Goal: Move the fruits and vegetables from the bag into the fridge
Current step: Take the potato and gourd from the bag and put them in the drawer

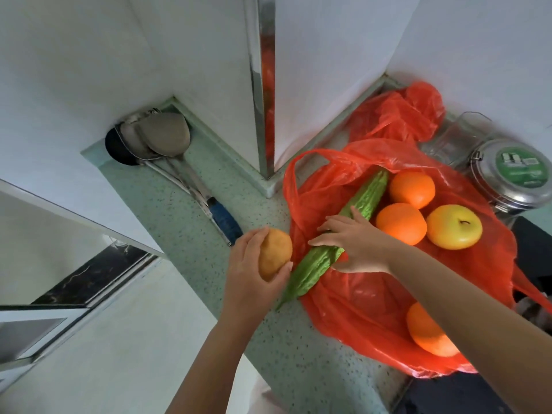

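Bitter gourd [312, 271] lies slantwise across the mouth of the red plastic bag [358, 309], its near tip poking out over the bag's edge onto the green speckled counter [191, 234]. Your right hand [358, 246] rests on its middle, with the fingers laid nearly straight across the top and the thumb against the near flank; it is not closed round the gourd. Your left hand [248, 273] grips a potato [276, 252], fingers and thumb curled round it, just beside the gourd's lower half and just off the bag's left edge.

On the spread-open bag, right of the gourd, two oranges [412, 189] [401, 224] sit touching each other. A yellow apple [454, 227] sits stem up against the nearer one. A third orange [430, 333] lies lower on the bag, and your right forearm crosses over part of it.

Behind the bag, a metal tin with a green label [519, 171] stands at the far right beside a clear glass jar [457, 135], both close against the bag's bunched plastic. A wall corner edged with a shiny metal strip [265, 85] juts out to the counter just left of the bag's handle loop. To the left of that corner, metal ladles [161, 135] lie in the nook, and one blue handle [225, 221] points toward your left hand.
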{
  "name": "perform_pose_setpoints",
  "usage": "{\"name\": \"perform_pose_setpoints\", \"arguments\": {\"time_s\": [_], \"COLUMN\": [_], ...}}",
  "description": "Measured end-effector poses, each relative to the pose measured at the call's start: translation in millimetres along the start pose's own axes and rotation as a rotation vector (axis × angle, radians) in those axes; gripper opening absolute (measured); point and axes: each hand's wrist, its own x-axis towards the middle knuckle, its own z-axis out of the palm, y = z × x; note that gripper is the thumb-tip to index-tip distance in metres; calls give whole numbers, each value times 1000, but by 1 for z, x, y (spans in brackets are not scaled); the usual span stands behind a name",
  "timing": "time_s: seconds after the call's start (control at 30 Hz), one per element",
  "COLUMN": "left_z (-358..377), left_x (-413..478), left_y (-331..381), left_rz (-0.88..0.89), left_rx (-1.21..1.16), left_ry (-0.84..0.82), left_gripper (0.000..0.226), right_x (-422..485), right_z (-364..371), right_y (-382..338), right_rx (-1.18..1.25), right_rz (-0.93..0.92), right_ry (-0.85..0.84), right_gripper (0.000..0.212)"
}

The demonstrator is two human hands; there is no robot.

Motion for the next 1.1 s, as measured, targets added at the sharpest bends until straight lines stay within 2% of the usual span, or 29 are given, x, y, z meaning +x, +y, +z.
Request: {"name": "perform_pose_setpoints", "arguments": {"time_s": [0.13, 0.33, 0.63, 0.93, 1.1], "left_z": [-1, -14, -64, -97, -121], "left_x": [-2, -10, -39, -148, -233], "left_y": [-3, -3, -7, -2, -4], "left_rz": [-1, -19, -163, -273, -372], "left_rx": [-18, -43, -31, -80, -69], "left_ry": [9, 78, 294, 498, 678], "left_gripper": [61, 61, 61, 72, 64], "right_x": [5, 4, -17, -82, -111], "right_z": [1, 0, -5, -8, 3], "right_y": [-2, -9, -76, -167, -208], "right_rx": [-42, 39, 216, 286, 281], "right_rz": [-32, -62, -220, -419, -410], "right_ry": [31, 87, 232, 330, 363], "right_gripper": [60, 57, 53, 50, 52]}}
